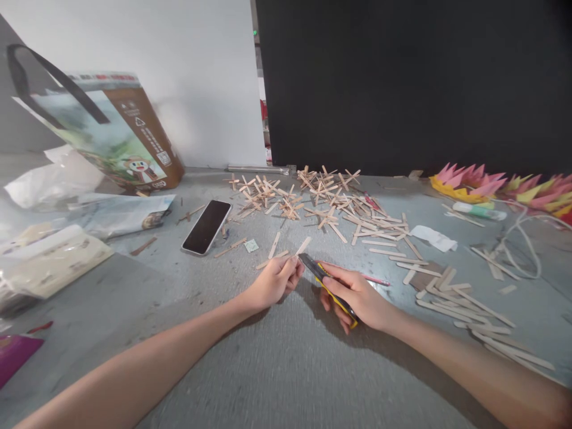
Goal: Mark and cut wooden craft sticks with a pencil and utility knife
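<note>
My left hand [277, 280] pinches a flat wooden craft stick [304, 245], whose far end points up and away past the fingertips. In my right hand [357, 295] is a black and yellow utility knife [333, 289], gripped along its handle. The knife's front end meets the stick close to my left fingertips; the blade itself is too small to make out. Just beyond my left hand, loose sticks [274, 245] lie on the grey table [250, 369]. A thin red pen or pencil [376, 280] rests behind my right hand.
Crossed-stick pieces [268, 193] and loose sticks [465, 307] spread across the back and right. A phone [207, 227] lies left of centre. A printed bag [120, 131] and plastic packets [53, 262] occupy the left. Paper crowns [469, 182], a glue stick [479, 211] and a cable [521, 241] sit right.
</note>
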A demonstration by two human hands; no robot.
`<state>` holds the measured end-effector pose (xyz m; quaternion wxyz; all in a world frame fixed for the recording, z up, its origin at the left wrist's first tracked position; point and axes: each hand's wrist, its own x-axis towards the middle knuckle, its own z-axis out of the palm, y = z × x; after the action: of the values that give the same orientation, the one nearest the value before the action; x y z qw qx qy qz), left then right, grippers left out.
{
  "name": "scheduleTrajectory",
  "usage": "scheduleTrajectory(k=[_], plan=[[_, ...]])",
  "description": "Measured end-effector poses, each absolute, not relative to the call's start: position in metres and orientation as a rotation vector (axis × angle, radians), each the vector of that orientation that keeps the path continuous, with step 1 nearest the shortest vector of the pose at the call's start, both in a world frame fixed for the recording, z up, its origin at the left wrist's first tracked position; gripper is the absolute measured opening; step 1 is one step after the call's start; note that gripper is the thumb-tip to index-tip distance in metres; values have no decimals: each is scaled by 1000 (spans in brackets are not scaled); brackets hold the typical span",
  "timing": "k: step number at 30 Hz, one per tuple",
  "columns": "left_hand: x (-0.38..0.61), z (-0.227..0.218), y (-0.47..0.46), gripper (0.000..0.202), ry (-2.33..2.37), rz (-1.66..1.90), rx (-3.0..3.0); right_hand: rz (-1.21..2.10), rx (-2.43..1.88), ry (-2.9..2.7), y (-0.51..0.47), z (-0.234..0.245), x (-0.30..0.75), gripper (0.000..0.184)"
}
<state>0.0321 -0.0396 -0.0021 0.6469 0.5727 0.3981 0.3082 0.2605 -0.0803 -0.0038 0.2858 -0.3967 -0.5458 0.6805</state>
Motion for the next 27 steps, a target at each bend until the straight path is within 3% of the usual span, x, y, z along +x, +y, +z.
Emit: scheduleTrajectory(k=[27], plan=[[32,-2,-39,49,906,694,1306,1832,-1017,-1530,-78,-3,263,43]])
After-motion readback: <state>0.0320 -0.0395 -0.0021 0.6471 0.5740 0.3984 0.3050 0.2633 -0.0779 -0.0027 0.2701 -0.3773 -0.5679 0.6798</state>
